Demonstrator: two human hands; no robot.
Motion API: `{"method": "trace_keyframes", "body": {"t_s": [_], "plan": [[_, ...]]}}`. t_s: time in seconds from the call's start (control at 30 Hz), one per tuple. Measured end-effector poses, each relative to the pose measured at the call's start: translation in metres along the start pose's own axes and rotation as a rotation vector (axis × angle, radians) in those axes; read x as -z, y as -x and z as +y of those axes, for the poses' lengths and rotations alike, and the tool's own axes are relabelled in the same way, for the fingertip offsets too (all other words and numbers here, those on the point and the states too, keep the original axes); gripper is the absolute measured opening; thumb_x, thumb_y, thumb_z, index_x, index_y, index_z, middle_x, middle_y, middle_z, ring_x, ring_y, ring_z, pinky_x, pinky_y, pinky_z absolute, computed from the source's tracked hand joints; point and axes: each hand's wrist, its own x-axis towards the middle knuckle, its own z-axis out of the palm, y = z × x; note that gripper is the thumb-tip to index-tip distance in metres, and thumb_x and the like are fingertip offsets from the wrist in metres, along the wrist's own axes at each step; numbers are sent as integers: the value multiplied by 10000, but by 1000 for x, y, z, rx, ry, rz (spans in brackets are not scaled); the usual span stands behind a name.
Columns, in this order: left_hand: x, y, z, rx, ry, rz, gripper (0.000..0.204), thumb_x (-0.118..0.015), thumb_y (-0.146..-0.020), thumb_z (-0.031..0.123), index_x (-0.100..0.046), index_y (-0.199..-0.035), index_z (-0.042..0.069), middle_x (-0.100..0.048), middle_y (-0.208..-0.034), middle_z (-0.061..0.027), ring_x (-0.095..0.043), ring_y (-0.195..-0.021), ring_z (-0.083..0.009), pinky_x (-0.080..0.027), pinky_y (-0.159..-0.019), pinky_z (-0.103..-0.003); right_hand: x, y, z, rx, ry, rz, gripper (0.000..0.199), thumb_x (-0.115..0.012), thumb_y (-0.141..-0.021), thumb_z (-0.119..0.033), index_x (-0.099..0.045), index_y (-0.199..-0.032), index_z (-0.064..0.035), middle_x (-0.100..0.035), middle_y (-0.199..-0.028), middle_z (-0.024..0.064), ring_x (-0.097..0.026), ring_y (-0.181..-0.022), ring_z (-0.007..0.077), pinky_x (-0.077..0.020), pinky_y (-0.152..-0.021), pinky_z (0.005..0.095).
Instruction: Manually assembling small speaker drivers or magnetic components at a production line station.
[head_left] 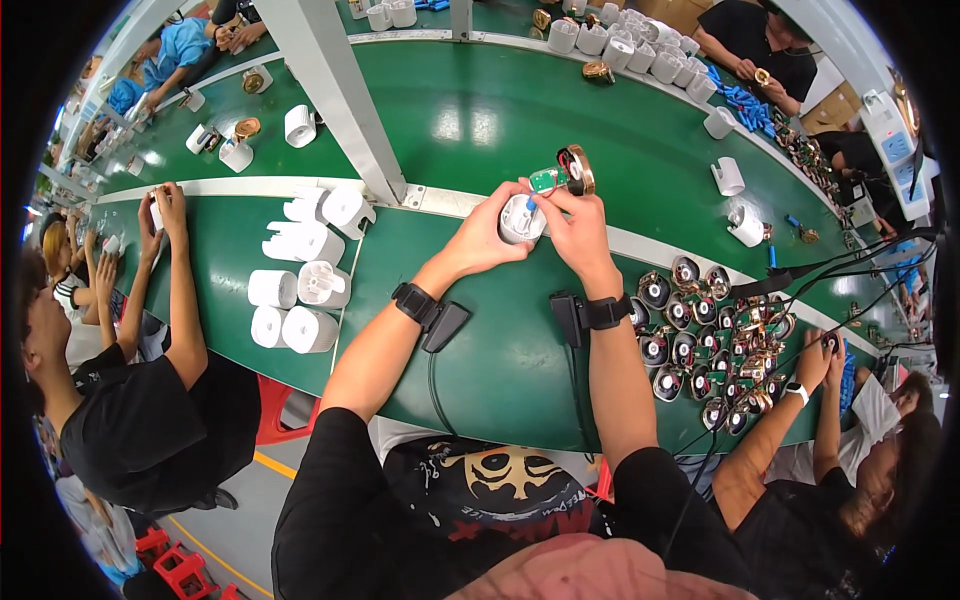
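Note:
My left hand (480, 236) is closed around a white plastic housing (521, 222), its open end facing up and ribs showing inside. Over it, my right hand (582, 232) pinches a small blue cylinder (533, 203), like a battery cell, at the housing's mouth. A green circuit board (546, 180) and a gold-rimmed round part (580, 170) with red and black wires stick up beyond my right fingers. How the board joins the blue cylinder is hidden. Black straps with small black boxes on cables sit on both my wrists.
White housings (305, 243) stand grouped to my left on the green table (450, 330). Several round gold-rimmed speaker parts (685, 350) crowd the right side under black cables. A metal post (330, 90) rises beyond the table. Co-workers sit at both sides and across the green conveyor (450, 120).

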Motion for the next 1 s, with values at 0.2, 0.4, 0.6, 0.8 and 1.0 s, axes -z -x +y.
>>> {"method": "trace_keyframes", "body": {"t_s": [0.2,0.4,0.6,0.8,1.0], "plan": [[1,3,0,-5,24,-14,594,-725,-656,96,-481,-1195,51,-610,-1006,-113,-608,-949,-203,-487,-848,-324,5,2,-4,-78,82,-115,143,-634,-861,-17,-691,-978,41,-709,-856,106,-666,-768,180,-518,-771,270],[2,1,0,78,17,-34,570,-723,-658,98,-502,-1180,46,-622,-965,-102,-618,-903,-191,-496,-826,-315,-20,17,8,-226,-134,76,172,-629,-873,-51,-695,-1006,37,-658,-1090,124,-603,-1005,195,-471,-912,305],[1,1,1,7,-23,20,587,-756,-651,102,-525,-1187,40,-636,-970,-96,-629,-894,-182,-506,-815,-313,-56,21,13,-507,-488,361,263,-598,-888,-65,-662,-1119,45,-615,-1226,141,-574,-1097,185,-448,-972,327],[-2,-1,-1,-48,-38,40,586,-786,-640,96,-545,-1171,34,-643,-1001,-93,-635,-931,-184,-512,-835,-315,-47,19,14,-557,-595,328,324,-594,-899,-105,-629,-1176,59,-627,-1212,148,-597,-1093,205,-459,-965,322],[-2,-3,-3,55,-8,208,570,-781,-669,111,-553,-1182,15,-638,-1077,-95,-623,-992,-174,-503,-877,-315,-37,14,6,-704,-540,161,314,-624,-889,-128,-645,-1124,81,-684,-1085,157,-627,-1080,215,-468,-954,315]]}}
